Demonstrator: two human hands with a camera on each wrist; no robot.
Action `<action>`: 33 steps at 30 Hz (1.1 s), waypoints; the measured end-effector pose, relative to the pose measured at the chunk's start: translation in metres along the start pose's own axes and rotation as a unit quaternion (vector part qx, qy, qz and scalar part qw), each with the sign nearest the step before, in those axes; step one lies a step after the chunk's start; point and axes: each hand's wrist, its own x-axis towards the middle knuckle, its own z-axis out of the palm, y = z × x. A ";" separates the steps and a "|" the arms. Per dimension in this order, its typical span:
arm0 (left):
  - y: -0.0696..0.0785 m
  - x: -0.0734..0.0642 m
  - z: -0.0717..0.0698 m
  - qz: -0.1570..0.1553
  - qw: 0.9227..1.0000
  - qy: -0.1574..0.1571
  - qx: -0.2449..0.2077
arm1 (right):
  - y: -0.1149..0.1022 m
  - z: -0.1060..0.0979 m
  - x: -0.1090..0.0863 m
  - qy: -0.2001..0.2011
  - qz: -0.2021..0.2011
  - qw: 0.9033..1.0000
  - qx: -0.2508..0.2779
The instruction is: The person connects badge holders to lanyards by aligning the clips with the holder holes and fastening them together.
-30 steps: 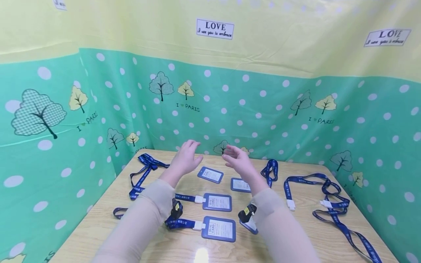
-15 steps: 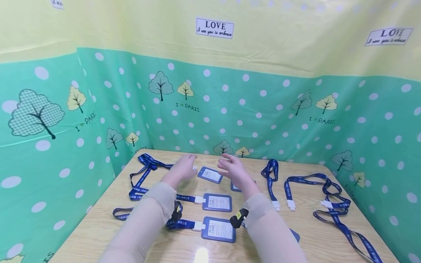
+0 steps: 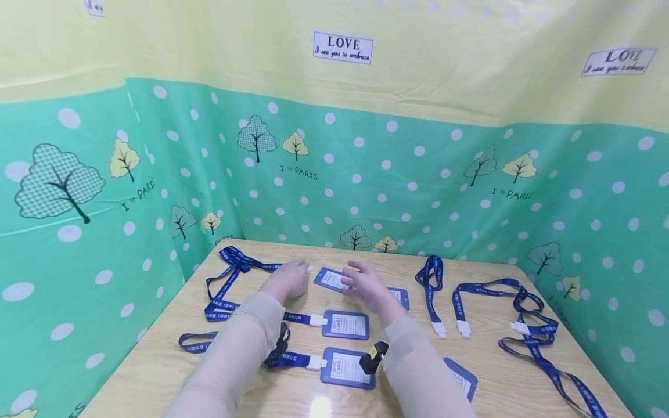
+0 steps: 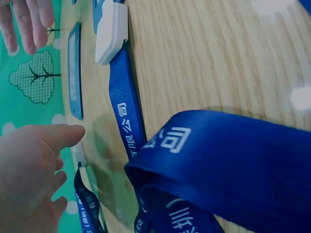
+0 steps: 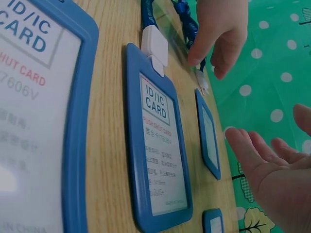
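Note:
My left hand (image 3: 289, 280) is low over the far part of the table, fingers loosely bent. It is beside the white clip (image 3: 310, 269) of the farthest blue lanyard (image 3: 263, 266); the right wrist view shows its fingertips (image 5: 219, 74) right by that clip, gripping nothing. Just right of the clip lies a blue card holder (image 3: 325, 279) with a white insert. My right hand (image 3: 368, 285), fingers relaxed and apart, hovers over this holder's right end and holds nothing. Another holder (image 3: 399, 297) is partly hidden behind the right hand.
Nearer me, two holders (image 3: 345, 324) lie clipped to lanyards, one in front of the other. A loose holder (image 3: 462, 377) shows beside my right forearm. Several blue lanyards (image 3: 486, 285) with white clips lie at the right. A green and yellow curtain (image 3: 387, 151) surrounds the table (image 3: 407, 395).
Both hands have come down toward the table, the right one also drifting left over the far holder. The right forearm has shifted left, and more of the loose holder beside it shows.

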 end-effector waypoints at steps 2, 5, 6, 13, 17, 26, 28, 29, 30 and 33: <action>-0.002 -0.001 0.002 0.004 1.000 -0.009 0.001 | 0.001 0.002 -0.001 0.000 0.006 1.000 -0.003; -0.003 0.000 0.003 0.007 1.000 -0.027 0.003 | 0.001 0.004 -0.002 0.000 0.013 1.000 -0.005; -0.003 0.000 0.004 0.009 0.999 -0.032 0.004 | 0.001 0.004 -0.003 -0.002 0.014 1.000 -0.006; -0.008 0.002 0.010 -0.003 0.999 -0.047 0.011 | 0.002 0.007 -0.003 -0.010 0.016 1.000 -0.014; -0.008 0.000 0.009 -0.005 0.999 -0.048 0.005 | 0.003 0.006 -0.003 -0.014 0.014 1.000 -0.018; -0.004 -0.008 0.001 0.010 0.999 -0.035 -0.011 | 0.005 0.001 -0.003 -0.021 0.017 0.999 -0.029; -0.003 -0.009 0.000 0.012 0.999 -0.033 -0.017 | 0.004 0.000 -0.003 -0.023 0.019 0.999 -0.030; -0.003 -0.009 0.000 0.015 0.999 -0.033 -0.017 | 0.004 0.000 -0.004 -0.024 0.020 0.999 -0.032; -0.003 -0.010 0.000 0.016 0.999 -0.032 -0.018 | 0.003 0.000 -0.004 -0.025 0.019 0.999 -0.036; -0.005 -0.010 0.000 0.019 0.999 -0.034 -0.018 | 0.002 0.000 -0.005 -0.032 0.017 0.998 -0.045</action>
